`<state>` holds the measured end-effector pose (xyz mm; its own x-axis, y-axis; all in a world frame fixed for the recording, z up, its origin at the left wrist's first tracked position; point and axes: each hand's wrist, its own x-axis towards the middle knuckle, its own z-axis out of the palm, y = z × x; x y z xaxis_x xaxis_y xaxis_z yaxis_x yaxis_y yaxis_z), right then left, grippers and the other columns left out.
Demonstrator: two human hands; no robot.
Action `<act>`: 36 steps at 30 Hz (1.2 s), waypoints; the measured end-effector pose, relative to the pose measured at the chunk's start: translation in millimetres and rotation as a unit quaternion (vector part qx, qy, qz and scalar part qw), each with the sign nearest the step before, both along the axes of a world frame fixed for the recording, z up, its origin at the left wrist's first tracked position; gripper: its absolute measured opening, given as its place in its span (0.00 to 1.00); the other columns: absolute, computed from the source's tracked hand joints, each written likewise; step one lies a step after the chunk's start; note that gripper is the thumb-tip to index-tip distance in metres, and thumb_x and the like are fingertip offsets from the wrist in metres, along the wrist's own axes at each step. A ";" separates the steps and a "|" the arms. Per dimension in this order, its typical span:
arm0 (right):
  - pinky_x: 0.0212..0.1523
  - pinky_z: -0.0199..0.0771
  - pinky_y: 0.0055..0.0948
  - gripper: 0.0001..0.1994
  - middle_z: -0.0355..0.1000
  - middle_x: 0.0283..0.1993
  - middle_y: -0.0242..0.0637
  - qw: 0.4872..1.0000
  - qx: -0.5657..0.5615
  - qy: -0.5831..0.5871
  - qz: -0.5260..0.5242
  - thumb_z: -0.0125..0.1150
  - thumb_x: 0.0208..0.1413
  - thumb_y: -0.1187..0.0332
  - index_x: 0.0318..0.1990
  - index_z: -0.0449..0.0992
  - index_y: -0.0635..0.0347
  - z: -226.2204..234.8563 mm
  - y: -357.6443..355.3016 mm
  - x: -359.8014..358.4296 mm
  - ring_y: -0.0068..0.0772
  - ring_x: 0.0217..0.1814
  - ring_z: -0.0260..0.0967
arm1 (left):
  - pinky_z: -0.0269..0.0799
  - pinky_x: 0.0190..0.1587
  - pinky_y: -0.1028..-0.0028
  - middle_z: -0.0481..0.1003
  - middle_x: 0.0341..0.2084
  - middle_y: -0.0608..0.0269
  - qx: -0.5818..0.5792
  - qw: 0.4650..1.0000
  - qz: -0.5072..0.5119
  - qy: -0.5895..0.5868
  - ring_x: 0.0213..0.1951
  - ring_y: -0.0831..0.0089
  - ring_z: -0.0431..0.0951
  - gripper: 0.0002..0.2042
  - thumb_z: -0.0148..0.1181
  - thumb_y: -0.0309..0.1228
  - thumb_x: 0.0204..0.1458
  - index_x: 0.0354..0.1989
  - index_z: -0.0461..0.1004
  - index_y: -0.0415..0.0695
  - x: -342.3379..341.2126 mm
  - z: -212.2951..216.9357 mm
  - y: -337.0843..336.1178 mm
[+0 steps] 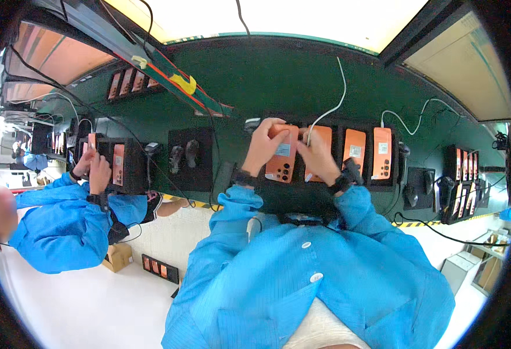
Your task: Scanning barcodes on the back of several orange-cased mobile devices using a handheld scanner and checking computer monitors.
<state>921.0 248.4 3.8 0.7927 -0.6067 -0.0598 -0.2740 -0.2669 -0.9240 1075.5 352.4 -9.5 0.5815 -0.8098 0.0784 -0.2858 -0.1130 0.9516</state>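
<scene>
— Head view, mid-scene: left hand [261, 145] closed round an orange phone [283, 160], back side up, raised just over the black tray [367, 131]. Right hand [319, 158] just beside it, fingers curled at the phone's right edge.

— Holding anything, that right hand?

— Cannot tell. Ends right at those fingers, though, the white cable [341, 87], coming down from far across the green bench [279, 81]. Plug not visible.

— Advice for the step, then?

— Probably: grip the phone by its edges, off the lenses. Steady it with the left, leave the fine work to the right. Keep the cable slack, no tugging sideways at the port. Stay clear of the next phone [324, 135], lying touching or nearly so behind the knuckles.

— Anything else hard to read?

— Plenty. Far end of the held phone covered by left fingertips. Next phone half hidden under the right hand. Two more orange phones to the right, in plain sight, one with its own white lead. Label on the held phone too small to make out. Far left, a co-worker's hands [95, 168] at another tray, bent by the lens rim.
</scene>
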 end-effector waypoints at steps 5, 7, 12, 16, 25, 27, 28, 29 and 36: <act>0.44 0.69 0.31 0.08 0.70 0.38 0.41 0.984 -0.089 -0.089 0.129 0.53 0.57 0.72 0.39 0.72 0.68 54.4 -29.3 13.9 0.38 0.41 0.69 | 0.71 0.44 0.74 0.76 0.37 0.59 -0.030 0.990 0.037 0.136 0.40 0.73 0.75 0.15 0.64 0.27 0.46 0.43 0.72 0.40 -13.9 15.7 24.1; 0.43 0.70 0.28 0.08 0.73 0.40 0.41 0.988 0.006 -0.076 0.134 0.56 0.56 0.72 0.39 0.74 0.68 72.1 -26.1 25.3 0.33 0.41 0.70 | 0.72 0.43 0.77 0.74 0.38 0.61 -0.052 0.988 0.044 0.135 0.40 0.77 0.75 0.16 0.65 0.23 0.46 0.45 0.70 0.38 -17.3 17.6 27.6; 0.42 0.71 0.25 0.08 0.75 0.41 0.40 0.981 0.019 -0.019 0.191 0.58 0.56 0.72 0.35 0.77 0.70 80.4 -20.8 40.7 0.25 0.40 0.71 | 0.71 0.45 0.76 0.73 0.40 0.61 -0.042 0.986 0.057 0.150 0.41 0.76 0.74 0.18 0.65 0.23 0.46 0.46 0.69 0.37 -24.4 23.5 32.2; 0.41 0.71 0.27 0.09 0.75 0.39 0.42 0.978 -0.020 -0.033 0.206 0.58 0.55 0.71 0.36 0.77 0.70 71.7 -21.9 44.7 0.29 0.38 0.72 | 0.70 0.47 0.76 0.72 0.39 0.62 -0.080 0.981 0.048 0.171 0.43 0.76 0.73 0.18 0.66 0.23 0.46 0.44 0.68 0.38 -25.1 22.2 33.2; 0.39 0.71 0.32 0.11 0.75 0.34 0.47 0.972 -0.058 -0.026 0.228 0.59 0.53 0.65 0.34 0.78 0.66 78.3 -17.8 44.9 0.43 0.36 0.73 | 0.69 0.47 0.74 0.73 0.39 0.62 -0.088 0.979 0.056 0.176 0.44 0.74 0.74 0.17 0.65 0.24 0.47 0.44 0.67 0.39 -31.4 22.4 35.0; 0.40 0.71 0.34 0.11 0.75 0.33 0.47 0.963 -0.121 -0.032 0.239 0.58 0.53 0.65 0.34 0.78 0.66 77.3 -19.1 45.9 0.46 0.36 0.73 | 0.69 0.48 0.74 0.73 0.40 0.61 -0.086 0.978 0.055 0.184 0.44 0.74 0.74 0.17 0.65 0.23 0.47 0.44 0.66 0.38 -32.4 21.6 34.4; 0.40 0.71 0.35 0.11 0.75 0.34 0.48 0.965 -0.111 -0.023 0.238 0.58 0.53 0.65 0.34 0.78 0.66 79.8 -19.4 46.7 0.47 0.37 0.72 | 0.69 0.48 0.74 0.73 0.40 0.61 -0.093 0.978 0.056 0.181 0.45 0.74 0.74 0.18 0.65 0.23 0.47 0.45 0.66 0.38 -32.9 22.0 34.5; 0.40 0.71 0.36 0.12 0.75 0.34 0.48 0.966 -0.101 -0.013 0.238 0.57 0.53 0.65 0.34 0.78 0.66 84.5 -19.5 47.5 0.48 0.37 0.72 | 0.69 0.48 0.75 0.73 0.40 0.60 -0.101 0.977 0.057 0.177 0.45 0.74 0.74 0.18 0.65 0.23 0.47 0.45 0.65 0.38 -33.5 22.5 35.1; 0.40 0.71 0.29 0.09 0.74 0.35 0.44 0.964 -0.118 0.006 0.237 0.58 0.53 0.70 0.34 0.77 0.70 84.0 -14.4 42.6 0.38 0.38 0.73 | 0.69 0.48 0.75 0.73 0.42 0.57 -0.134 0.964 0.053 0.223 0.46 0.73 0.74 0.22 0.64 0.21 0.47 0.49 0.62 0.37 -37.7 25.0 36.7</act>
<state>963.6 234.0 87.9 0.9845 -0.1734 0.0248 -0.0793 -0.5672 -0.8197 1037.9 389.1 15.5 0.6841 -0.7294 0.0003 0.1583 0.1489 0.9761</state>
